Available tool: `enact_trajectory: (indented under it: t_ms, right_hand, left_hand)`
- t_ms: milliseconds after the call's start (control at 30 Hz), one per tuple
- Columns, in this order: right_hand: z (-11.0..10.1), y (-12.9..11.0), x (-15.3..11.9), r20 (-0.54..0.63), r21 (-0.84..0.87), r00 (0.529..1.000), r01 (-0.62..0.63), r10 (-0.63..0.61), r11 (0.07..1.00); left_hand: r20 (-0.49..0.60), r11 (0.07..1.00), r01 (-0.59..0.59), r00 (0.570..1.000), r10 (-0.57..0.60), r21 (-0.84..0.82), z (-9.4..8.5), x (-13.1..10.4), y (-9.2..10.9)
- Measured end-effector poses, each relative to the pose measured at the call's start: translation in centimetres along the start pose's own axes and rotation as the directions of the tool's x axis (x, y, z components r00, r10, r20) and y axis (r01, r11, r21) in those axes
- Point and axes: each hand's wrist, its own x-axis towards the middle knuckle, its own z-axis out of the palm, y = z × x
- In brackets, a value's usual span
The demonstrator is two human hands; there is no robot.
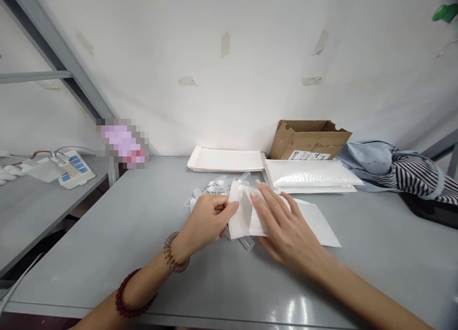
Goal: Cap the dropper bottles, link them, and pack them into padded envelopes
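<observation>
A white padded envelope (pixel 317 221) lies across the middle of the table, its flap end turned to the left and its mouth partly spread. My left hand (pixel 205 219) is closed in a pinch on the edge of the flap. Flat across the envelope near its mouth rests my right hand (pixel 286 231), fingers stretched out and slightly apart. Whether anything is inside the envelope cannot be seen. Behind and partly beneath it lie several white corded items (pixel 216 183) and clear plastic pieces (pixel 246 243), partly covered by my left hand and the envelope.
A stack of flat white envelopes (pixel 227 159) lies at the back of the grey table (pixel 118 258). To its right are more padded envelopes (pixel 311 173), before an open cardboard box (pixel 309 141). Blue and striped cloth (pixel 411 170) lies far right. A white device (pixel 77 168) sits on the left table.
</observation>
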Motion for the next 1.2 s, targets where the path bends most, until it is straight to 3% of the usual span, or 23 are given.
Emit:
enact_trajectory:
  t_ms: [133, 267, 400, 467, 633, 833, 967, 1067, 1200]
  right_hand:
    - [0.4, -0.7, -0.1, -0.011, -0.085, 0.993, 0.117, -0.118, 0.989]
    - [0.5, -0.8, -0.2, -0.023, -0.087, 0.988, 0.15, -0.152, 0.985]
    - [0.3, -0.7, -0.2, -0.062, -0.067, 0.985, 0.156, -0.16, 0.986]
    - [0.3, -0.5, -0.2, -0.103, -0.066, 0.981, 0.159, -0.165, 0.985]
    - [0.5, 0.2, -0.2, -0.238, -0.102, 0.961, 0.12, -0.141, 0.988]
    - [0.5, 0.6, -0.5, -0.335, -0.076, 0.933, 0.112, -0.131, 0.991]
    - [0.1, 0.2, -0.7, -0.405, -0.005, 0.91, 0.091, -0.085, 0.996]
    - [-0.4, 0.0, -0.8, -0.416, 0.022, 0.909, 0.029, -0.018, 0.999]
    - [-1.2, -0.3, -0.8, -0.384, 0.021, 0.912, 0.163, -0.143, 0.986]
  left_hand:
    - [-0.031, 0.996, -0.037, 0.999, 0.039, 0.08, 0.3, -0.1, 0.1]
    - [-0.047, 0.988, -0.087, 0.995, 0.093, 0.128, 0.5, -0.2, 0.1]
    - [-0.104, 0.948, -0.227, 0.961, 0.255, 0.224, 0.8, -0.3, -0.1]
    - [-0.097, 0.892, -0.341, 0.919, 0.383, 0.298, 1.0, -0.4, -0.1]
    - [0.031, 0.683, -0.589, 0.766, 0.642, 0.432, 1.2, -0.5, -0.3]
    - [0.103, 0.375, -0.658, 0.567, 0.817, 0.653, 1.5, -0.3, -0.8]
    - [0.129, 0.244, -0.69, 0.442, 0.888, 0.682, 1.7, -0.4, -1.1]
    - [0.13, 0.205, -0.714, 0.383, 0.915, 0.669, 1.7, -0.6, -1.1]
    - [0.119, 0.184, -0.728, 0.344, 0.931, 0.661, 1.8, -0.8, -0.9]
